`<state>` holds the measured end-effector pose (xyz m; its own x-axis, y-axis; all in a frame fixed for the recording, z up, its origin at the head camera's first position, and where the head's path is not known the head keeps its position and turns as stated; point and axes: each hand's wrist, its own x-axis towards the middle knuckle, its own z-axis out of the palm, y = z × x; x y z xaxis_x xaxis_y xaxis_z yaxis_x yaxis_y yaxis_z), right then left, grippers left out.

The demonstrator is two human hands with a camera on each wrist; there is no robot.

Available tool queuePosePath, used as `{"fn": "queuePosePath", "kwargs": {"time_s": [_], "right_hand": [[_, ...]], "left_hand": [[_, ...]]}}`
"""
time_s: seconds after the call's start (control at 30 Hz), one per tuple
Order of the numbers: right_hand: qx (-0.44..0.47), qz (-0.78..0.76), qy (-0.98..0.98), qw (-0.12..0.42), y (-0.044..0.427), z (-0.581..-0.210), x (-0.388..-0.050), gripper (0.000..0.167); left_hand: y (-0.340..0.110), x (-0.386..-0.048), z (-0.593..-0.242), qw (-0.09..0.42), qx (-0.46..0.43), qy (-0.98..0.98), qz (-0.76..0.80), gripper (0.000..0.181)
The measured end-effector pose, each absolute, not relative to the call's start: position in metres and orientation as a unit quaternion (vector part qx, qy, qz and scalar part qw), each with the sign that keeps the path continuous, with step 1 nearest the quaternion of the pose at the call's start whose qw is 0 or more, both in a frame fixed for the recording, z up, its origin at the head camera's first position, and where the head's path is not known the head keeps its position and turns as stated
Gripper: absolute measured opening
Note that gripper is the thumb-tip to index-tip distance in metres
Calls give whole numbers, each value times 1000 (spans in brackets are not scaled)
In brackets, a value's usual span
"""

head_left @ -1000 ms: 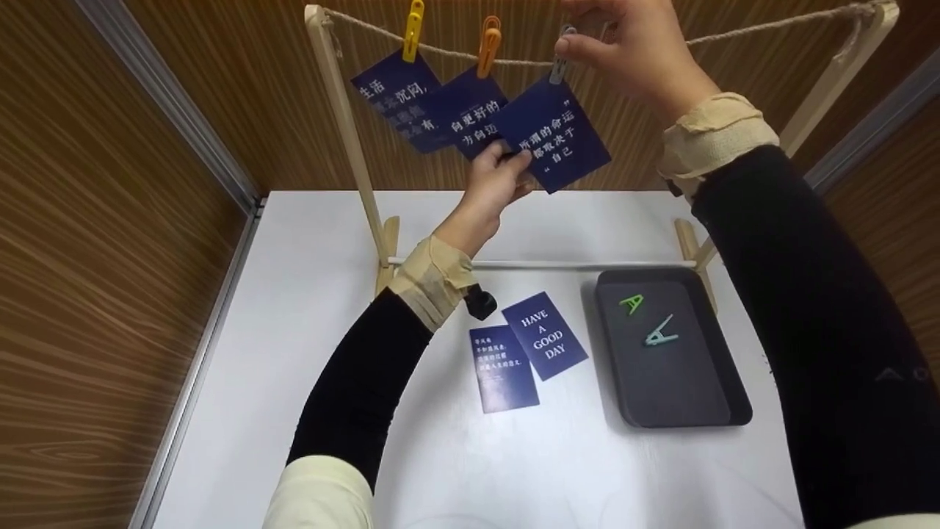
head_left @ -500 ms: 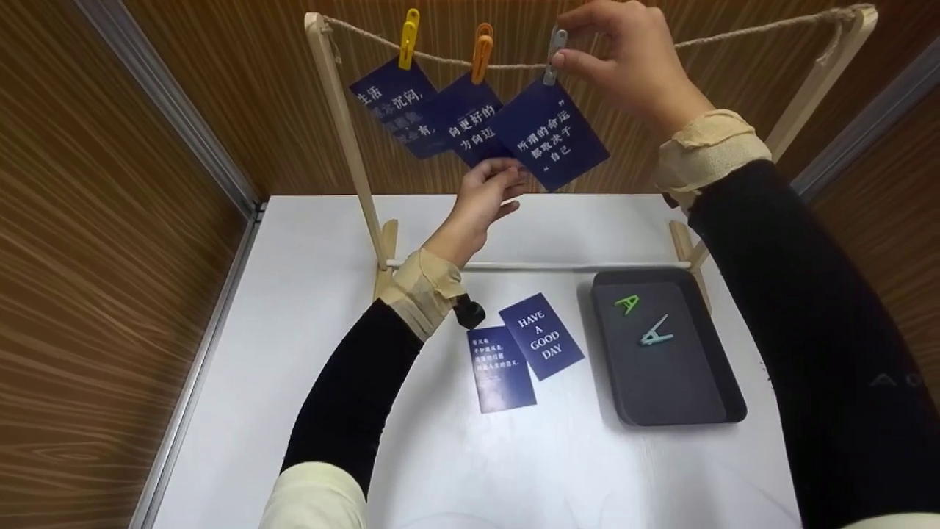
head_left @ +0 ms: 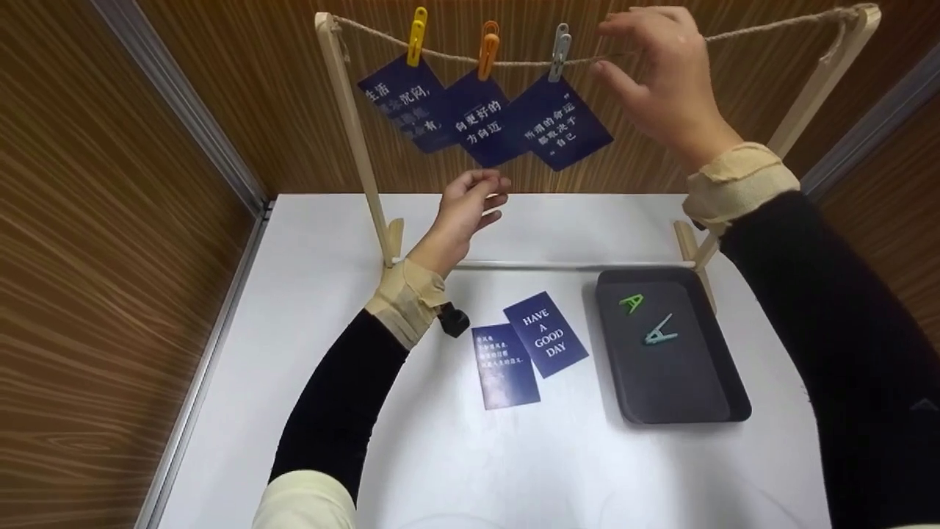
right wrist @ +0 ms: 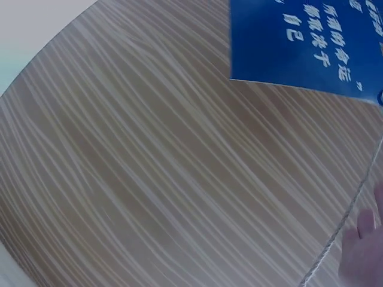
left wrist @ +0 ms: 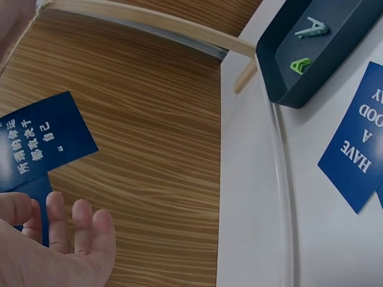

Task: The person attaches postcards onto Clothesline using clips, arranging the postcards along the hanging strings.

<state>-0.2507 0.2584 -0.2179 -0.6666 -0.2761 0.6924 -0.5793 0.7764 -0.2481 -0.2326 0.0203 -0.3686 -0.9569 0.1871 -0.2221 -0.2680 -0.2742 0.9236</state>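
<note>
Three dark blue cards with white writing hang from a rope [head_left: 664, 51]. A yellow clothespin [head_left: 416, 38] grips the left card [head_left: 404, 99], an orange one [head_left: 488, 51] the middle card [head_left: 481, 126], and a grey one [head_left: 560, 53] the right card [head_left: 569, 132]. Just right of the grey clothespin, my right hand [head_left: 664, 84] is raised at the rope, thumb and fingers apart, holding nothing. Below the middle card is my left hand [head_left: 468, 209], its fingers loosely bent and holding nothing. The left wrist view has the right card [left wrist: 54, 134] hanging beyond that hand's fingers.
Two more blue cards lie overlapping on the white table, one reading HAVE A GOOD DAY [head_left: 547, 334], the other [head_left: 507, 367] partly under it. Right of them, a dark grey tray [head_left: 675, 389] holds a green clothespin [head_left: 631, 303] and a pale teal one [head_left: 660, 332]. A wooden frame [head_left: 352, 132] carries the rope.
My right hand has let go of the grey clothespin and moved right. My left hand has released the right card's lower corner and dropped down and left. The card now hangs free.
</note>
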Motion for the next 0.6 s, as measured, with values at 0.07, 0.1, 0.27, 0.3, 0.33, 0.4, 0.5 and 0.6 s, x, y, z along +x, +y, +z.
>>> {"fn": "queuePosePath", "kwargs": {"time_s": [0.07,0.1,0.27,0.3,0.33,0.4,0.5,0.6], "right_hand": [[266,234,-857,374,262,-224,-246,28],[275,235,-846,393,264,-227,-242,25],[298,248,-815,430,279,-249,-219,17],[300,248,-816,427,283,-254,-214,16],[302,247,-819,420,289,-261,-210,15],[305,242,-832,396,301,-275,-201,15],[305,247,-853,343,320,-302,-187,15],[305,258,-871,288,338,-330,-169,20]], "left_hand": [[16,-230,-371,144,-39,585,797,14],[14,-229,-373,145,-40,585,797,14],[6,-216,-381,154,-41,572,805,13],[6,-212,-383,160,-40,568,806,13],[6,-209,-385,166,-38,565,807,13],[8,-202,-390,178,-33,564,806,12],[10,-190,-399,194,-14,579,792,10],[9,-177,-409,201,21,606,769,11]]}}
